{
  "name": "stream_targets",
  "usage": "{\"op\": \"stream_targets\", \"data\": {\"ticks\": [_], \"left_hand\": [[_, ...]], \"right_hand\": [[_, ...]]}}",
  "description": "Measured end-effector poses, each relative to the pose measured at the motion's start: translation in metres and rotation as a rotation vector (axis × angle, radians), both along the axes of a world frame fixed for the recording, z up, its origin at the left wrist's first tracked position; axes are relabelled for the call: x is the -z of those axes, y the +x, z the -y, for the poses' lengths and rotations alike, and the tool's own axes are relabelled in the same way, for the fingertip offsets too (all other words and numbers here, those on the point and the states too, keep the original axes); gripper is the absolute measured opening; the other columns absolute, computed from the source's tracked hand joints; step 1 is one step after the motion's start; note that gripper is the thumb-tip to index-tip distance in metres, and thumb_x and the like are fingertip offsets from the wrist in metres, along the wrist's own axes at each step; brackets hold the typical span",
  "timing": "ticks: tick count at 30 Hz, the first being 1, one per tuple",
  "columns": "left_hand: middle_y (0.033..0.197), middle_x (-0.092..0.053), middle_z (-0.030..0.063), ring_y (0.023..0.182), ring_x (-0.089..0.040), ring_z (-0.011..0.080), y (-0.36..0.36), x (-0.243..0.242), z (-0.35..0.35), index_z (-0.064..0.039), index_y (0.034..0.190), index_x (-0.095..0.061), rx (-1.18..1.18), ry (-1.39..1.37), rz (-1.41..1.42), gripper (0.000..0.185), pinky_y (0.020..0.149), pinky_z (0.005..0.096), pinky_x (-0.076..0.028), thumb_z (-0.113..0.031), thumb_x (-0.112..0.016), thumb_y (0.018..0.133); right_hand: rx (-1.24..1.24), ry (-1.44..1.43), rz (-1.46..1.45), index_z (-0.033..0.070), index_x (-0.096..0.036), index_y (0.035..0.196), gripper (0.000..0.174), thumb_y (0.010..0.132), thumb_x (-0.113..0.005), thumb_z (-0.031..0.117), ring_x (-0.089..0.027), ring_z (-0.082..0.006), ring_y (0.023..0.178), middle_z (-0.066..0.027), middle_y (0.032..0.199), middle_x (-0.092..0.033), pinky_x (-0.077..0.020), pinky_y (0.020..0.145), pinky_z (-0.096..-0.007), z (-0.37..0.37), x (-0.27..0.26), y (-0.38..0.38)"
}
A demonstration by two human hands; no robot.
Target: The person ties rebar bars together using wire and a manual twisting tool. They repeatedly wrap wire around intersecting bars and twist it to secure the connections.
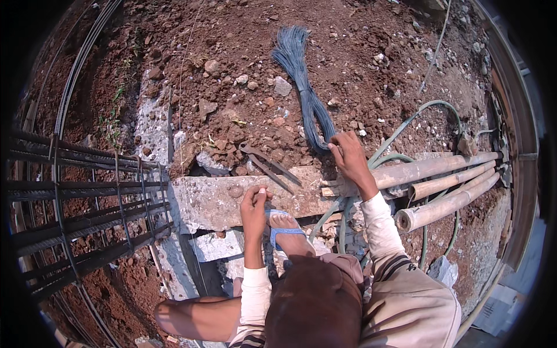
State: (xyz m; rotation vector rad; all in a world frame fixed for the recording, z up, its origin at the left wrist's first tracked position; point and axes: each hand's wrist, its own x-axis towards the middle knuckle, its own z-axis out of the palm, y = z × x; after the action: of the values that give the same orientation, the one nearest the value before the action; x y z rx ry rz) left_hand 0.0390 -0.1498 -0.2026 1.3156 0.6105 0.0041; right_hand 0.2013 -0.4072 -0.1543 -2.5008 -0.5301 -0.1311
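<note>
A bundle of blue-grey tie wire [307, 93], bound at its middle, lies on the reddish soil with its frayed end away from me and its looped end near me. My right hand [348, 154] is at the looped end, fingers bent against the wire; whether they close on it is hard to tell. My left hand [254, 209] is raised above the concrete beam's near edge, thumb and fingertips close together; no object shows in it. Between the hands, rusty end-cutting nippers [270, 167] rest with their jaws on the soil and their handles over the concrete beam [209, 195].
A rebar cage [87, 191] stands at the left. Several bamboo poles [448, 202] and a green hose [398, 128] lie at the right. A thin string [181, 108] runs past the beam. My sandalled foot [285, 228] is beside my left hand.
</note>
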Motion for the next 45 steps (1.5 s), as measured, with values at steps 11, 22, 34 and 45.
{"op": "stream_targets", "data": {"ticks": [11, 22, 34, 45], "left_hand": [[0.093, -0.074, 0.0073, 0.089, -0.069, 0.0115, 0.042, 0.008, 0.041, 0.000, 0.112, -0.068, 0.141, -0.026, 0.033, 0.022, 0.079, 0.0257, -0.051, -0.019, -0.061, 0.104], [0.092, -0.074, 0.0084, 0.089, -0.068, 0.0124, 0.048, 0.005, 0.044, 0.002, 0.116, -0.066, 0.160, -0.054, -0.001, 0.026, 0.079, 0.0260, -0.050, -0.021, -0.061, 0.104], [0.090, -0.073, 0.0077, 0.085, -0.068, 0.0137, 0.104, 0.015, 0.083, 0.002, 0.113, -0.068, 0.247, -0.141, 0.081, 0.025, 0.080, 0.0291, -0.053, -0.021, -0.062, 0.104], [0.118, -0.068, 0.0194, 0.099, -0.069, 0.0286, 0.129, 0.024, 0.113, 0.002, 0.136, -0.055, 0.096, 0.163, -0.027, 0.053, 0.089, 0.0404, -0.053, -0.029, -0.071, 0.096]], "right_hand": [[-0.139, -0.186, -0.002, 0.002, -0.068, 0.099, 0.024, 0.080, -0.079, 0.012, -0.056, -0.0349, 0.095, -0.0127, 0.094, -0.059, -0.0479, 0.082, -0.0455, 0.000, -0.006, 0.014], [-0.160, -0.174, 0.012, 0.001, -0.065, 0.098, 0.024, 0.085, -0.077, 0.017, -0.056, -0.0351, 0.095, -0.0129, 0.094, -0.058, -0.0469, 0.083, -0.0457, 0.005, -0.003, 0.015], [-0.134, -0.061, -0.314, -0.004, -0.065, 0.090, 0.027, 0.080, -0.081, 0.015, -0.066, -0.0306, 0.080, -0.0157, 0.084, -0.069, -0.0504, 0.075, -0.0403, 0.003, -0.022, 0.037], [-0.066, 0.133, -0.517, -0.003, -0.069, 0.088, 0.016, 0.086, -0.080, 0.009, -0.059, -0.0087, 0.072, -0.0025, 0.077, -0.068, -0.0484, 0.067, -0.0288, 0.019, -0.019, 0.047]]}}
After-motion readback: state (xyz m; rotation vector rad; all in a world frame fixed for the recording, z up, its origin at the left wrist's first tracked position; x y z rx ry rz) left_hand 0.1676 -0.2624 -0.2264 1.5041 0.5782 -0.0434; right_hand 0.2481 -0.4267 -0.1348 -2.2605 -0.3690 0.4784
